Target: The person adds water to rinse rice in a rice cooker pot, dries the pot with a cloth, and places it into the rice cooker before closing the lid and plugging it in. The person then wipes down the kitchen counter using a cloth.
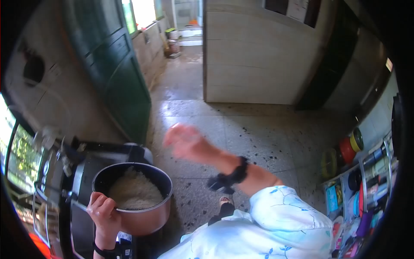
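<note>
A pot (pixel 144 222) with a pinkish-copper outside and a dark inside is at the lower left, tilted a little towards me. Pale grains that look like rice (pixel 136 190) lie in it. My left hand (pixel 103 211) is closed at the pot's near left edge; whether it grips the rim or a short handle is hidden by the fingers. My right hand (pixel 185 140) is in the air beyond the pot and to its right, touching nothing. Motion smears its fingers. A black fluffy band (pixel 235 172) is around the right wrist.
A sink edge with a tap (pixel 64 159) is left of the pot. A green door (pixel 114 64) stands ajar ahead, beside a passage. On the right, a shelf rack (pixel 362 190) holds many packets and bottles. Dark bits dot the tiled floor (pixel 258 138).
</note>
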`<action>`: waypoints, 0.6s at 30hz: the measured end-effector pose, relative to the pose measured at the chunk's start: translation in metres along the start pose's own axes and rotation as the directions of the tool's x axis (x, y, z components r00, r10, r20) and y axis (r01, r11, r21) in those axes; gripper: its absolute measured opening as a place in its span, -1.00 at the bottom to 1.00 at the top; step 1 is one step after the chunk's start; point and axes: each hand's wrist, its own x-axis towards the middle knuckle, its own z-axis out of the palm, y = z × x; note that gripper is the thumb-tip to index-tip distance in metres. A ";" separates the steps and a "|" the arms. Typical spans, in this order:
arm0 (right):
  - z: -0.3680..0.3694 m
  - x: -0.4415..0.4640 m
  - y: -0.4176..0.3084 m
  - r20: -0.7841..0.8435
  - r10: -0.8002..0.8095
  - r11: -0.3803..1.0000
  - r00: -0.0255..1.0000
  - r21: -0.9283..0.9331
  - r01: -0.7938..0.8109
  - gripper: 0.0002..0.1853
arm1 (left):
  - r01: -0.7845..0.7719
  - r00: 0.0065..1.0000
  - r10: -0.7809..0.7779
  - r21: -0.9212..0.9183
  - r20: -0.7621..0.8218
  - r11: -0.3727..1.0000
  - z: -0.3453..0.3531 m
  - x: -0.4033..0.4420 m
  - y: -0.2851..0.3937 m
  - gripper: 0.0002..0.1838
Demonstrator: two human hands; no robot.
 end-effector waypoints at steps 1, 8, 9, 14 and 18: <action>-0.031 -0.005 -0.037 -0.133 0.121 0.987 0.984 0.123 -0.105 -0.82 | -0.021 1.000 0.020 -0.036 -0.020 0.999 0.012 0.010 -0.004 -0.86; -0.317 -0.245 0.107 -0.534 0.662 0.570 0.526 -0.098 -0.816 -0.67 | -0.054 0.997 0.064 -0.223 0.041 0.973 0.191 0.146 0.079 -0.86; -0.317 -0.251 0.110 -0.551 0.692 0.476 0.466 -0.137 -0.869 -0.54 | -0.079 0.996 0.088 -0.247 0.029 0.966 0.214 0.161 0.086 -0.86; -0.294 -0.189 0.070 -0.110 0.960 0.268 0.258 0.623 -0.734 0.02 | -0.175 0.984 0.178 -0.305 -0.017 0.936 0.331 0.241 0.147 -0.89; -0.297 -0.140 0.091 0.056 0.956 0.105 0.289 0.853 -0.512 0.12 | -0.364 0.907 0.418 -0.393 0.058 0.844 0.431 0.268 0.183 -0.94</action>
